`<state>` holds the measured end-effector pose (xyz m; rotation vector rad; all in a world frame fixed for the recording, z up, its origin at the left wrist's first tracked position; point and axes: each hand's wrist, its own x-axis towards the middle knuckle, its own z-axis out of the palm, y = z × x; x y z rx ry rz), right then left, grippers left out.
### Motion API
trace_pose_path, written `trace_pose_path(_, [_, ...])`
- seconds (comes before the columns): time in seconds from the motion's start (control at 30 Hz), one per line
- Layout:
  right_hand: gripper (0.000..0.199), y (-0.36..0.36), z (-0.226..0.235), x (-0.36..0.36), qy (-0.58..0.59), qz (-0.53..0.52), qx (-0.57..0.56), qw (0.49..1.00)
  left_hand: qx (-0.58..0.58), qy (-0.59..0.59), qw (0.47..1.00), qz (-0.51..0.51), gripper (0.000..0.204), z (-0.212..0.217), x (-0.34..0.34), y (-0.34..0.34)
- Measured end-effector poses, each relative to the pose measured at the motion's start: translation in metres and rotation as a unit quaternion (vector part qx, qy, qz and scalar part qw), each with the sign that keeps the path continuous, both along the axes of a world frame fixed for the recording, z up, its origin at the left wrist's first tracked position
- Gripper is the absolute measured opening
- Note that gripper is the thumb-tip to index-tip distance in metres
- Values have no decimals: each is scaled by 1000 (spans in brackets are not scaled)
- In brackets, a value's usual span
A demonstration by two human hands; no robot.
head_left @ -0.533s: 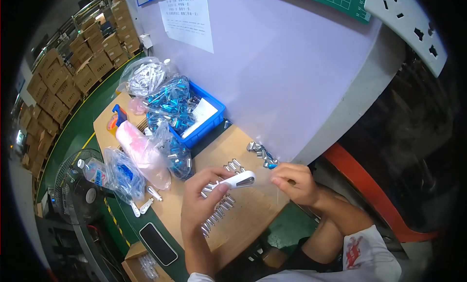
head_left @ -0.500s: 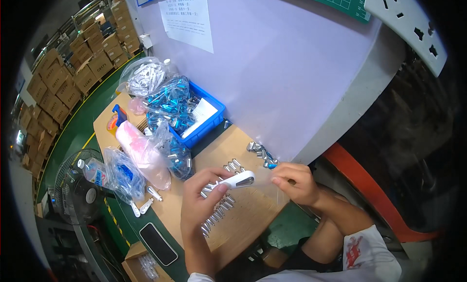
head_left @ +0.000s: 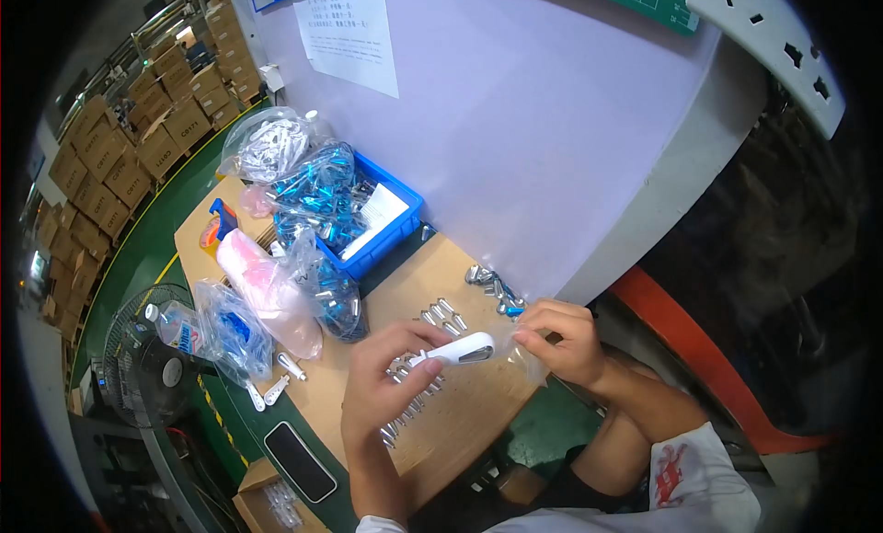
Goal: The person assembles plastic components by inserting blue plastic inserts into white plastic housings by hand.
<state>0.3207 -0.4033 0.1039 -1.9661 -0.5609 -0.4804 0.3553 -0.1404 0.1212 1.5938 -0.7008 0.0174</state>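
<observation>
My left hand (head_left: 379,378) pinches a white plastic piece (head_left: 452,352) with a shiny metal oval at its rounded end, which points right. In the curled fingers of my right hand (head_left: 568,349) is a small clear plastic bag (head_left: 524,360); the white piece's tip is close to the bag, and I cannot tell whether it is inside. Below and beyond my left hand lie several slim silver metal parts (head_left: 445,316) in rows on the brown work surface (head_left: 474,409). A small heap of silver and blue metal pieces (head_left: 492,285) lies just beyond my right hand.
A blue bin (head_left: 391,234) holds bagged blue and silver parts. Nearby are a pink-white plastic roll (head_left: 267,289), a tape dispenser (head_left: 221,222), white plastic pieces (head_left: 276,390) and a phone (head_left: 301,461). A fan (head_left: 152,363) stands left; a pale partition (head_left: 515,128) rises behind.
The white piece has moved slightly right and tilted up at its tip, closer to the clear bag. My right hand has shifted only a little.
</observation>
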Motion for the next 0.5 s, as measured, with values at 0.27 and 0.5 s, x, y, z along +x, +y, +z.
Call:
trace_pose_path(0.27, [11,5,6,-1,-16,13,-10,1000,74,-25,997,14,13,6,-3,-4])
trace_pose_path(0.5, [12,4,7,-1,-22,18,-42,999,98,-35,994,38,12,6,-3,-7])
